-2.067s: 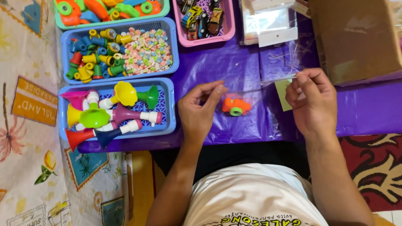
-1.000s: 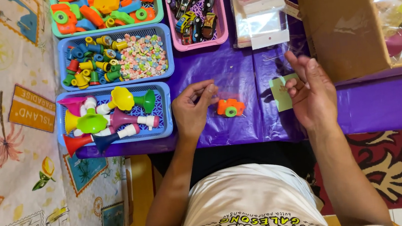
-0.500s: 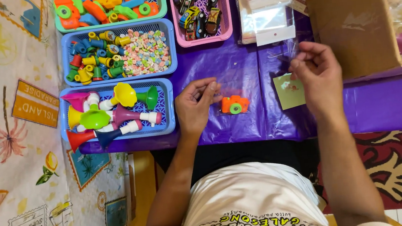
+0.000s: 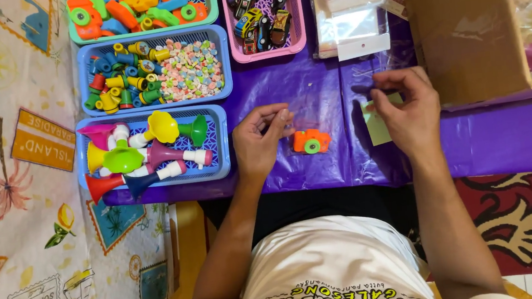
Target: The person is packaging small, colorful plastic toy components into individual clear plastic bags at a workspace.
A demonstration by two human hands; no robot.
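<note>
A small orange toy camera [image 4: 309, 142] with a green lens lies on the purple table cover [image 4: 312, 86], apparently inside a clear plastic bag [image 4: 334, 113]. My left hand [image 4: 260, 142] is just left of the toy, fingers curled and pinching the bag's left edge. My right hand [image 4: 409, 113] is to the toy's right, fingertips pinched on the bag's other end, where a pale green card [image 4: 377, 127] shows under the fingers.
A blue basket of toy trumpets [image 4: 214, 112] sits left of my left hand. Behind it are a blue basket of whistles and beads [image 4: 223, 40], a green basket [image 4: 214, 2], a pink basket of toy cars [image 4: 300, 35], stacked clear bags [image 4: 349, 5] and a cardboard box [image 4: 462, 26].
My right hand moved up toward the cardboard box with the bag's end, then shifted slightly. My left hand stayed by the toy camera, which barely moved.
</note>
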